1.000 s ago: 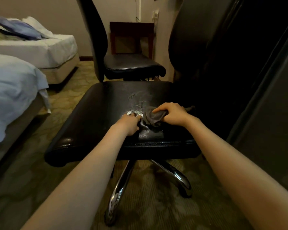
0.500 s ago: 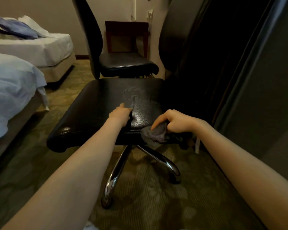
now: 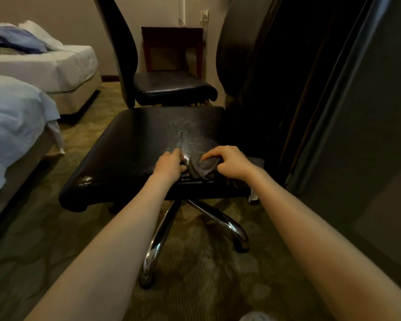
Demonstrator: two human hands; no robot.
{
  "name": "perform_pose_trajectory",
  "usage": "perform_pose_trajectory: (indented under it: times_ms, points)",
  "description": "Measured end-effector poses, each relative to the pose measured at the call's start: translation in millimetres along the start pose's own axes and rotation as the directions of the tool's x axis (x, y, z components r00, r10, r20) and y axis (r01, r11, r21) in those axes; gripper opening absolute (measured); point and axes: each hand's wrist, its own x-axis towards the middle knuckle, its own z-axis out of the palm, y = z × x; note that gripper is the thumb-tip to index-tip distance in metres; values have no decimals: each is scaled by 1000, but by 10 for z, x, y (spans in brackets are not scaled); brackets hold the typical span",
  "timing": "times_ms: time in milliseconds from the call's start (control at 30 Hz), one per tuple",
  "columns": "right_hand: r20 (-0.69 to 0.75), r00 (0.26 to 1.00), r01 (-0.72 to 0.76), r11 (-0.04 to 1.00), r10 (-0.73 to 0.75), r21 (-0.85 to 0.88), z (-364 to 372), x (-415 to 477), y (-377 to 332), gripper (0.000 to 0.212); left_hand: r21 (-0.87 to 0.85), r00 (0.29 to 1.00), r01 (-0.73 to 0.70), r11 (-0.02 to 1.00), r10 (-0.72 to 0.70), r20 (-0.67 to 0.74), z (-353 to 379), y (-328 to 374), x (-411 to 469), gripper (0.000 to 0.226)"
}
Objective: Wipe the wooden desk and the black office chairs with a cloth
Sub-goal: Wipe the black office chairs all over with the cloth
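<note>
Up close, a person's right hand [image 3: 229, 162] grips a gray cloth [image 3: 204, 169] on the front part of a black office chair seat [image 3: 130, 154], fingers curled over the bunched fabric and thumb tucked beneath it. The cloth lies on the seat between the two hands, spilling out under the right fingers toward the left ones. The left hand [image 3: 169, 165] rests on the seat just beside it, fingers drawn in, knuckles up, with the fingertips against the cloth's left edge; whether they pinch the fabric cannot be told from this angle.

Just beyond the fingertips of both hands, pale wet streaks [image 3: 185, 137] shine on the black upholstery. Below the wrists, the seat's front edge drops to a chrome star base [image 3: 162, 239] standing on patterned green carpet [image 3: 195, 274]. The chair's backrest [image 3: 236, 54] rises beyond the right hand's fingers.

Farther past the fingers, a second black office chair [image 3: 171, 85] stands close behind the first, its tall back to the left of its seat. Behind that, a dark wooden table [image 3: 171, 33] sits against the wall. Well to the left of the left hand, two beds [image 3: 44, 68] with white bedding line the room.
</note>
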Motion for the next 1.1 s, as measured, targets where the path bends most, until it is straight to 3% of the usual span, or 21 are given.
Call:
perform_pose_trajectory:
  times_ms: [167, 267, 400, 533, 633, 667, 733, 800, 867, 967, 1100]
  points:
    - [145, 978, 121, 978, -147, 170, -35, -615, -106, 52, 46, 1000, 23, 999, -22, -20, 15, 66, -52, 30]
    - [220, 973, 30, 979, -75, 200, 163, -1016, -14, 54, 55, 998, -40, 998, 37, 47, -34, 118, -26, 18]
    - [-28, 990, -115, 921, 135, 373, 85, -896, -5, 50, -20, 987, -112, 994, 113, 111, -89, 268, 19, 15]
    - [-62, 973, -183, 908, 222, 377, -216, -618, -247, 40, -23, 973, -162, 987, 163, 161, -55, 425, 45, 21]
    - [-237, 909, -206, 862, 344, 463, -302, -511, -326, 36, -36, 973, -142, 989, 146, 177, -29, 396, 128, 21]
    - [-351, 867, -182, 879, 355, 440, -309, -443, -341, 35, -39, 974, -134, 990, 139, 177, -16, 385, 151, 22]
    - [-499, 819, -214, 958, 283, 193, -287, -245, -359, 40, -33, 975, -118, 992, 123, 185, -4, 378, 189, 25]
    - [-456, 871, -294, 937, 182, -187, -186, -49, -349, 47, -46, 965, -124, 991, 131, 227, -4, 391, 188, 32]
    - [-364, 905, -374, 821, 221, -431, -46, 134, -306, 47, -34, 951, -153, 988, 156, 267, 2, 387, 183, 42]
    - [-311, 864, -504, 706, 397, -497, 14, 319, -185, 39, 28, 945, -201, 979, 186, 271, 53, 381, 183, 46]
    - [-279, 878, -477, 664, 389, -576, -23, 337, -108, 40, 117, 951, -193, 974, 157, 267, 106, 508, 144, 56]
